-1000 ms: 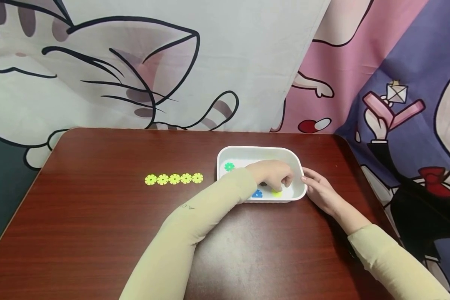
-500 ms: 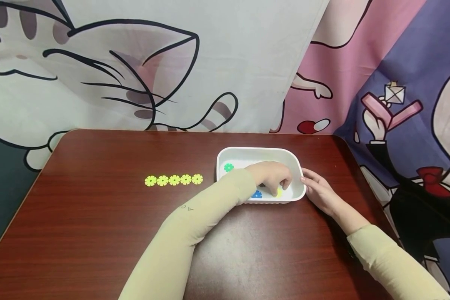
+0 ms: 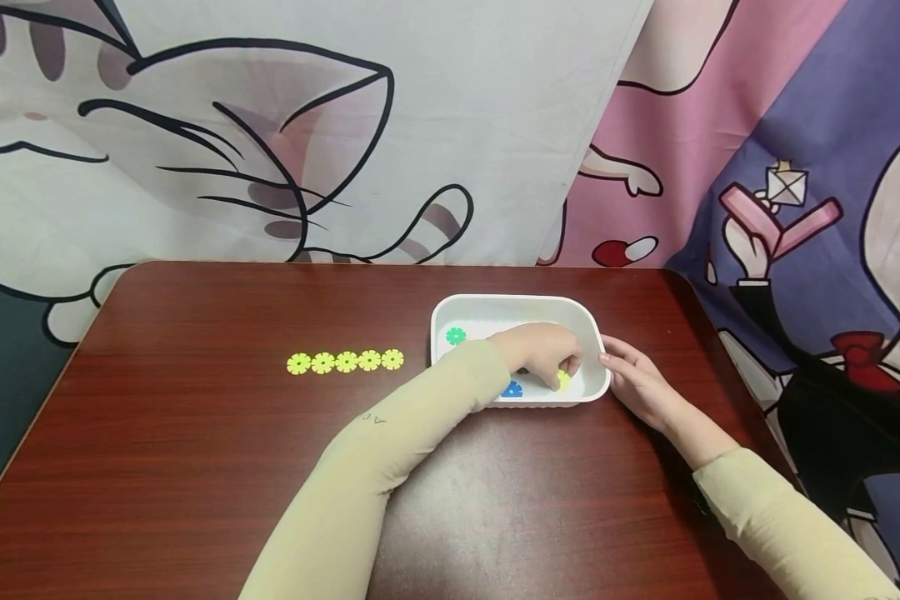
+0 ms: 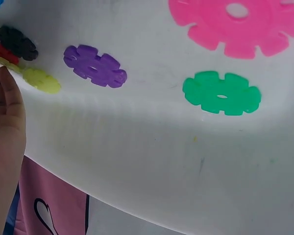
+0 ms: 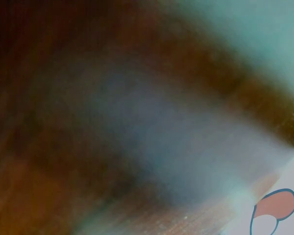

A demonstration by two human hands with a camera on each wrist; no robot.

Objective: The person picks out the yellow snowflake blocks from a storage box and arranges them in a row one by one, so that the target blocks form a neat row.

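Observation:
My left hand (image 3: 543,352) reaches into a white tray (image 3: 441,312) with its fingers curled down. Thumb and fingers pinch a yellow flower-shaped disc (image 3: 563,379), partly hidden by the hand. In the left wrist view, purple (image 4: 94,66), green (image 4: 222,93) and pink (image 4: 237,24) notched discs lie in the tray. A black disc (image 4: 17,43) and a red one are close to the left fingertips, beside a yellow disc (image 4: 41,81). Against the tray's right end rests my right hand (image 3: 641,383), fingers fairly straight along the wall. The right wrist view is mostly blurred.
Several yellow flower discs (image 3: 346,362) lie in a straight row on the brown table (image 3: 195,467), left of the tray. A blue disc (image 3: 512,389) sits near the tray's front wall. Printed cartoon cloth (image 3: 495,125) hangs behind the table.
The yellow disc at my left fingertips has tipped up and shifted slightly right and back within the tray. My right hand stays at the tray's end.

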